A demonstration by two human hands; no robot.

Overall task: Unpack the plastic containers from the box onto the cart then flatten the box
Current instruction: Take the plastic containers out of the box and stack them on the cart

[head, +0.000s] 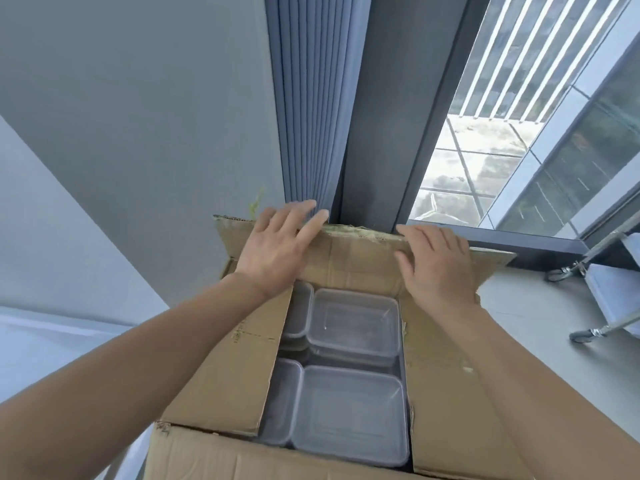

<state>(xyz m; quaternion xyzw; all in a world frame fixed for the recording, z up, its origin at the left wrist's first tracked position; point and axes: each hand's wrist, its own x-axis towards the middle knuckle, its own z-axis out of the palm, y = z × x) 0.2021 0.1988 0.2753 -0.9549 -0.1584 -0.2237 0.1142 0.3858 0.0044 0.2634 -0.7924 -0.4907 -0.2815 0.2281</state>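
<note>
Pressing flat on the far flap (363, 258) of the open cardboard box (221, 375), the left hand (277, 244) shows straight, spread fingers. Right hand (436, 265) lies on the same flap's edge; whether its fingertips hook over cannot be told. Clear plastic containers (353, 327) sit stacked inside the box. Cart (609, 292) stands at right.

bright daylight enters through the tall glass window (519, 133) at right; soft shadows, wide-angle bending at edges, slight blur overall.
</note>
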